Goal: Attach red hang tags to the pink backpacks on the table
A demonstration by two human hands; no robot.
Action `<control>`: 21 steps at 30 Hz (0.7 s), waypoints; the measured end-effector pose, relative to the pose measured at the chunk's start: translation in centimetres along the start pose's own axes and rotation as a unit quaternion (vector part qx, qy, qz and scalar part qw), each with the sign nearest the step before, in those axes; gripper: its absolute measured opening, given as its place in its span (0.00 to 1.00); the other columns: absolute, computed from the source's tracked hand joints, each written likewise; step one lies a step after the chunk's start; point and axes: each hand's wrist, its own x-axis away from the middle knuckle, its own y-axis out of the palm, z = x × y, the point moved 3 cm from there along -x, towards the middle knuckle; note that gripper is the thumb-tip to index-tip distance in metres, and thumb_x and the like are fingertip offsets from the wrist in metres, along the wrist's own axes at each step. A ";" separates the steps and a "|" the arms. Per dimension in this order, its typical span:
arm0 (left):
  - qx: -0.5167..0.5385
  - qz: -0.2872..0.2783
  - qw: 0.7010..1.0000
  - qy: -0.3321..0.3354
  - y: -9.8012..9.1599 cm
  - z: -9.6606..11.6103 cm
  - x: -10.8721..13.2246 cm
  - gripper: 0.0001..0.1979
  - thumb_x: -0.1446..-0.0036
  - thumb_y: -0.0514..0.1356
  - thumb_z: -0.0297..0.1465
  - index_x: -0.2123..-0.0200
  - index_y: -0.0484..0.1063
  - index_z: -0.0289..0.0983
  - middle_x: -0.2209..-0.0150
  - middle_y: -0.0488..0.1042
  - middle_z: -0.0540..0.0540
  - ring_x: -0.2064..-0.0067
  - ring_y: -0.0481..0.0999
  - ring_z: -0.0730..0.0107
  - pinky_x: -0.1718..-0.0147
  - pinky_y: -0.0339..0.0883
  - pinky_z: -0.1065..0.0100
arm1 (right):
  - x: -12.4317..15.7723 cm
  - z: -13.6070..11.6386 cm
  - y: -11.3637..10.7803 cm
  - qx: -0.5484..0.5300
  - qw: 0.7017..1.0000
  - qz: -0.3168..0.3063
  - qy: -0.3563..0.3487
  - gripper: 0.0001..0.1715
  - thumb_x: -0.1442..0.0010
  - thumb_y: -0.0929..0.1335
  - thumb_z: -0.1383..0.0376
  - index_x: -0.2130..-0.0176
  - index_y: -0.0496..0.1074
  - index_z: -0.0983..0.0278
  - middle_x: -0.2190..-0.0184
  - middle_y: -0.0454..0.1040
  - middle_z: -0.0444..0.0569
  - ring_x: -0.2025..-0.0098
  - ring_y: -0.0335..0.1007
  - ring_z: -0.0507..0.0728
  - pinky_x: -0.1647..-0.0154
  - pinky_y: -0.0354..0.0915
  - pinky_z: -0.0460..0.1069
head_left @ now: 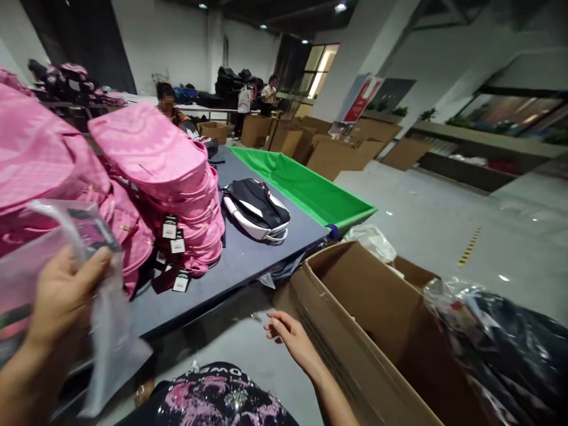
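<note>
My left hand (62, 296) is closed on a clear plastic bag (110, 349), which hangs in front of the pink backpacks at the left. Something dark and pink shows through the plastic. My right hand (284, 334) is in the air beside the large cardboard box, its fingers loosely curled; whether they pinch anything small cannot be made out. Stacked pink backpacks (155, 148) with white hang tags (177, 242) stand on the grey table (248, 260). A black and white backpack (257, 207) lies on the table to their right.
An open cardboard box (328, 307) stands right of the table, with plastic-wrapped dark goods (510, 337) beyond it. A green-lined bin (310, 189) adjoins the table's far edge. Several people and cardboard boxes are in the background. Striped tape (470, 245) marks the floor.
</note>
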 end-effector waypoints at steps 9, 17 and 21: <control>0.288 -0.258 0.910 -0.149 31.8 3.3 10.1 0.27 0.57 0.70 0.50 0.63 0.72 0.35 0.69 0.75 0.48 0.69 0.74 0.69 0.69 0.69 0.69 | -0.9 -13.1 -5.1 0.137 0.937 0.108 -0.302 0.41 0.45 0.74 0.51 0.39 0.64 0.63 0.42 0.70 0.59 0.43 0.68 0.66 0.41 0.63 0.59; 0.345 -0.485 0.778 -0.200 49.9 4.6 14.2 0.32 0.56 0.68 0.57 0.69 0.68 0.33 0.75 0.63 0.54 0.73 0.59 0.78 0.75 0.52 0.73 | -8.3 -10.5 -17.7 0.171 0.963 0.126 -0.163 0.17 0.37 0.65 0.56 0.71 0.72 0.64 0.74 0.72 0.46 0.70 0.67 0.54 0.66 0.62 0.47; 0.330 -0.590 0.671 -0.304 56.9 5.5 16.4 0.36 0.61 0.64 0.64 0.74 0.60 0.37 0.80 0.58 0.57 0.78 0.55 0.80 0.79 0.47 0.72 | -8.9 -10.4 -24.3 0.124 0.984 0.124 -0.033 0.22 0.40 0.68 0.49 0.71 0.75 0.65 0.75 0.72 0.46 0.71 0.65 0.54 0.70 0.60 0.46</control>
